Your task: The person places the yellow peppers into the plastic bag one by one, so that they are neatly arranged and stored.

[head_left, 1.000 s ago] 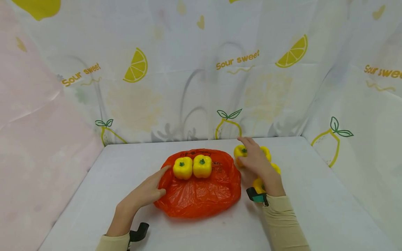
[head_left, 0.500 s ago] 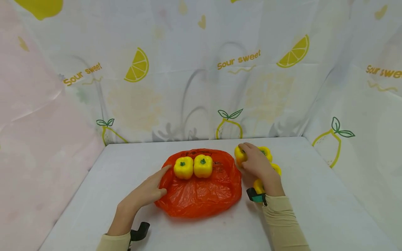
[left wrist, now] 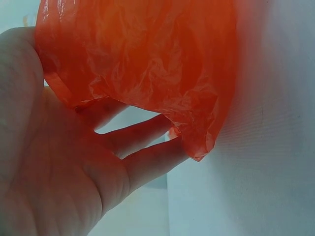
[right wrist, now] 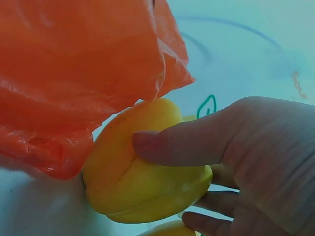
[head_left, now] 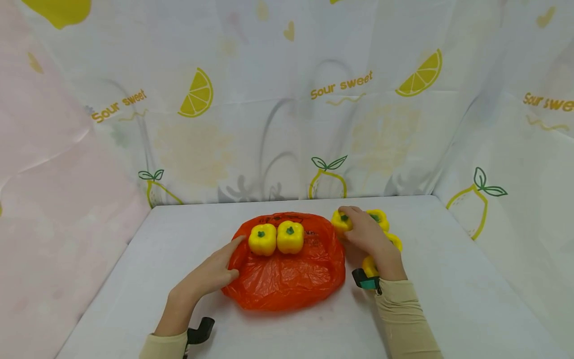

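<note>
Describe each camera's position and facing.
Head: on the head, facing forward and down at the red bag; left hand, right hand, sleeves show.
Left wrist: worn there, facing the bag; the left hand shows.
Right wrist: worn there, facing a yellow pepper; right hand gripping it shows.
Shared: head and right wrist both show that pepper.

"anyone else see that wrinkly red plastic bag?"
"yep, two glossy yellow peppers sitting on it, green stems up. third pepper gripped just beside it, more peppers further right"
</note>
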Tool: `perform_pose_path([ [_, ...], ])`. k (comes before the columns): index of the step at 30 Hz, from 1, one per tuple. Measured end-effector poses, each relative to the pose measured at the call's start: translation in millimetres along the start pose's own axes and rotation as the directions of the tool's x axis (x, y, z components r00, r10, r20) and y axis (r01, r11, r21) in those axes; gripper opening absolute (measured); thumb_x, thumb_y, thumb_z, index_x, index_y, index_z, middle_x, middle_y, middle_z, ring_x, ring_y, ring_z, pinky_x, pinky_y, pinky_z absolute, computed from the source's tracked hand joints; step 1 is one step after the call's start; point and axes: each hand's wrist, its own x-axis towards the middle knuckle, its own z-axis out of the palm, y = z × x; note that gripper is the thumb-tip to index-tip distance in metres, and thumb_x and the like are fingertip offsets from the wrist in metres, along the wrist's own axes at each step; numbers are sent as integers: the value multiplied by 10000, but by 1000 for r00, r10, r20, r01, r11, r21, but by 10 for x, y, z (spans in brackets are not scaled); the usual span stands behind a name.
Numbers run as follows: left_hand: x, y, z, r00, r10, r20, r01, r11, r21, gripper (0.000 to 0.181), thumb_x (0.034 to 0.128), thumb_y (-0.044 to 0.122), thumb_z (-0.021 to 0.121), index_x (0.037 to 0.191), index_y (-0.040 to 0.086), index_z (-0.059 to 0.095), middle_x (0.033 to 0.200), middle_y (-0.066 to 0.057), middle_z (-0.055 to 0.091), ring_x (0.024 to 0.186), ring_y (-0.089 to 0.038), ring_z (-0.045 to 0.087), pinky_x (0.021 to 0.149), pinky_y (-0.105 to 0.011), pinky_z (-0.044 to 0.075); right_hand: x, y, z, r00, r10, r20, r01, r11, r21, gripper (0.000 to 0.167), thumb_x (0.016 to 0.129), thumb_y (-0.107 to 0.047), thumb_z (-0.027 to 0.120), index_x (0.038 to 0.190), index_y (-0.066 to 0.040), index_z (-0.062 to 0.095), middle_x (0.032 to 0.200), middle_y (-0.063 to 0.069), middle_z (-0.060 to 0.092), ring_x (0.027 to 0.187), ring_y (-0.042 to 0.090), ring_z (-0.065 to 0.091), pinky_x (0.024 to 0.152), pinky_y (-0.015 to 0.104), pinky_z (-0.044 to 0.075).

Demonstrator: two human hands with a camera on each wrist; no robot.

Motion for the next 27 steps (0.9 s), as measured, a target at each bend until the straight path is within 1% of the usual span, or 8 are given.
perform_pose_path([
  [4, 3, -1, 4, 1000, -1, 0, 1, 1000, -3, 794, 875, 77, 536, 1592, 165, 208, 1637, -71, 283, 1506, -341, 280, 1202, -598, 262, 11, -2, 7, 1000, 7, 6, -7, 1000, 3, 607, 857, -97, 641, 1441, -98, 474, 1479, 177, 485, 1284, 394, 512, 1078, 564, 439],
  [8, 3, 4, 3, 1000, 2, 4, -1, 1000, -6, 796, 875, 75, 534, 1594, 164, 203, 1640, -65, 277, 1508, -337, 276, 1205, -595, 259, 10, -15, 6, 1000, 5, -12, -5, 1000, -6, 586, 841, -82, 636, 1412, -99, 503, 1447, 166, 514, 1262, 388, 514, 1073, 561, 442],
  [11, 0, 16, 4, 1000, -1, 8, 1, 1000, -10, 792, 879, 74, 535, 1593, 160, 206, 1639, -67, 278, 1508, -336, 278, 1204, -594, 261, 8, -14, 5, 1000, -1, -26, 1, 1000, 6, 598, 822, -77, 637, 1405, -105, 509, 1442, 150, 518, 1274, 382, 499, 1076, 565, 437],
  [13, -2, 24, 4, 1000, -2, 8, 2, 1000, -11, 788, 880, 74, 536, 1592, 158, 210, 1638, -69, 282, 1506, -337, 281, 1203, -594, 263, 5, -15, -9, 1000, 5, -31, -4, 1000, 26, 628, 818, -85, 647, 1423, -112, 482, 1466, 144, 492, 1294, 379, 479, 1085, 576, 427],
  [18, -9, 28, 3, 1000, -9, 9, 9, 1000, -12, 790, 881, 76, 538, 1593, 165, 207, 1637, -72, 281, 1505, -340, 282, 1199, -598, 268, 3, -56, -95, 994, -12, -111, 20, 997, 78, 705, 800, -55, 656, 1461, -81, 410, 1481, 177, 449, 1261, 389, 470, 1080, 590, 425],
  [23, -13, 35, -1, 1000, -17, 13, 17, 1000, -16, 794, 880, 76, 538, 1594, 167, 203, 1637, -77, 280, 1501, -347, 283, 1193, -606, 275, -26, -107, -192, 965, -86, -246, 110, 990, 84, 666, 771, -29, 676, 1402, -59, 465, 1396, 198, 499, 1145, 379, 522, 1011, 564, 485],
  [25, -12, 36, -2, 1000, -17, 14, 17, 1000, -16, 794, 879, 76, 538, 1594, 163, 202, 1637, -81, 280, 1501, -349, 284, 1193, -607, 274, -44, -138, -230, 954, -107, -279, 136, 987, 88, 647, 765, -25, 682, 1380, -62, 484, 1378, 191, 513, 1126, 371, 536, 1000, 552, 500],
  [27, -9, 34, 0, 1000, -15, 14, 15, 1000, -15, 793, 881, 76, 538, 1594, 159, 200, 1637, -82, 279, 1502, -349, 283, 1195, -604, 273, -70, -174, -266, 951, -114, -287, 151, 983, 107, 646, 771, -20, 681, 1383, -58, 479, 1386, 188, 509, 1136, 368, 535, 1012, 554, 497],
])
